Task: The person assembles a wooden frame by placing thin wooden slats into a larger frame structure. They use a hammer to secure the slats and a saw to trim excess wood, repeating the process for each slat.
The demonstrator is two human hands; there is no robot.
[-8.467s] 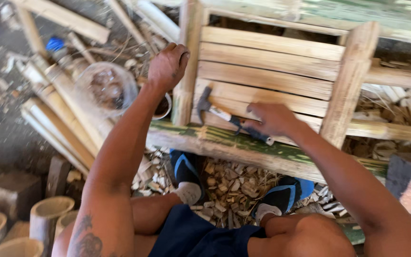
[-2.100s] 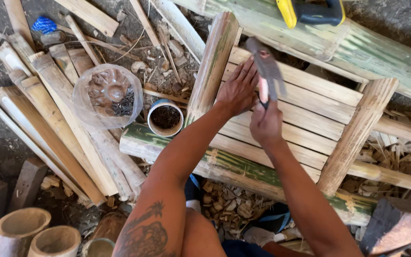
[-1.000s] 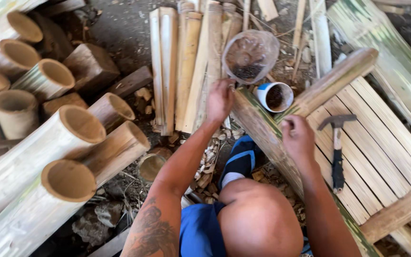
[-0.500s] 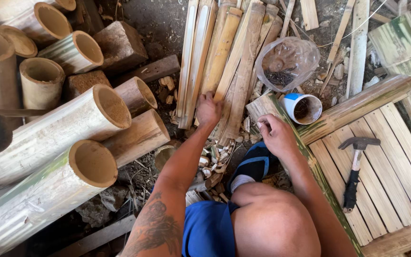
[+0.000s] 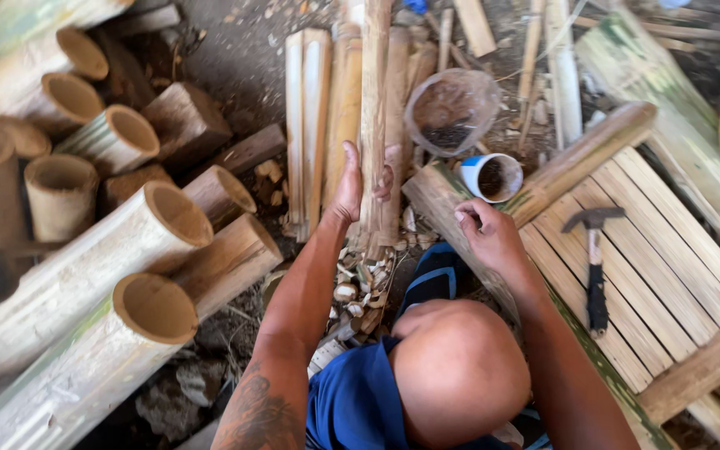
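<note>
Left hand (image 5: 352, 185) wrapped around a split bamboo slat (image 5: 374, 125), gripping near its lower end. Long axis running straight away from the body, up toward the top of the view, alongside the other split bamboo pieces (image 5: 314, 125) on the ground. Right hand (image 5: 487, 237) holding nothing, fingers loosely curled, resting on the corner post of the bamboo frame (image 5: 627, 242), just below the blue-and-white cup (image 5: 493, 177). Hammer (image 5: 595, 267) lying on the frame's slats, right of that hand. Left hand plainly nearer the slat.
</note>
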